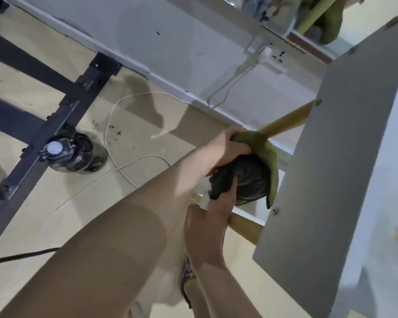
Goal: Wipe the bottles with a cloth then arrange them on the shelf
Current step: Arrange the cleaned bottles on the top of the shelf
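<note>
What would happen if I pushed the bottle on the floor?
The bottle stands upright on a wide base, so it would probably slide on the smooth floor before tipping. It looks round, so once knocked over it may roll.

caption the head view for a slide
Left hand presses green cloth on dark bottle gripped by right hand, beside grey shelf.

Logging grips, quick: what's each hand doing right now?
Left hand: grips the green cloth against the dark bottle.
Right hand: holds that bottle's cap end.
</note>
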A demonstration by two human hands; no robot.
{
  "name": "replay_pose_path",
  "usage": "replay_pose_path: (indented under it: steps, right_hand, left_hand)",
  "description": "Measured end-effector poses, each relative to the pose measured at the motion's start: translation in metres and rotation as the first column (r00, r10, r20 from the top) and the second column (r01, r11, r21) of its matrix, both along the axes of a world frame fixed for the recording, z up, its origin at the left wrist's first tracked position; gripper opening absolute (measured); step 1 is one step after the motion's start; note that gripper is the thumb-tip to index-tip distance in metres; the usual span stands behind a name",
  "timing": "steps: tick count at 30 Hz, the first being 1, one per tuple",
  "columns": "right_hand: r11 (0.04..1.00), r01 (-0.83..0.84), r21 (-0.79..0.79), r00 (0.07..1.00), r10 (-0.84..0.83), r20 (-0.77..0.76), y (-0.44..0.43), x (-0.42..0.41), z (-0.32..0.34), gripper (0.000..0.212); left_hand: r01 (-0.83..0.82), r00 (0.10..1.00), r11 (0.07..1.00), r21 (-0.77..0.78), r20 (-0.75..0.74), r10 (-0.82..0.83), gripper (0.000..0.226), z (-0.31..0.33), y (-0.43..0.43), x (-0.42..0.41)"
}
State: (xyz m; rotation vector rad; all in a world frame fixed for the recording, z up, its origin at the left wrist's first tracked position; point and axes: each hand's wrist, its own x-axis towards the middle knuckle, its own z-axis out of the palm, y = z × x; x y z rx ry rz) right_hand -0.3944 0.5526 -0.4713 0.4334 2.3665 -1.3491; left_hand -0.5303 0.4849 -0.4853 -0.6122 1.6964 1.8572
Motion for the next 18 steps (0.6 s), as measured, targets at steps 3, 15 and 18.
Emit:
replay_pose_path:
  steps: [3, 15, 18]
  right_hand:
    - [0.99, -0.108, 0.088, 0.994, 0.106, 0.024, -0.003, -0.012, -0.009, 0.096]
    - [0.822, -0.515, 0.246, 0.856, 0.506, 0.1, 0.009, -0.021, -0.024, 0.076]
    - [0.719, -0.655, 0.232, 0.755, 0.635, 0.163, 0.021, 0.001, -0.02, 0.062]
  left_hand:
    - [0.106, 0.993, 0.951, -0.291, 0.072, -0.089, 0.078, -0.034, -0.007, 0.022]
    - [-0.304, 0.946, 0.89, -0.34, 0.004, 0.324, 0.023, -0.046, -0.021, 0.093]
    - [-0.33, 0.932, 0.834, -0.442, -0.011, 0.363, 0.024, -0.034, -0.036, 0.161]
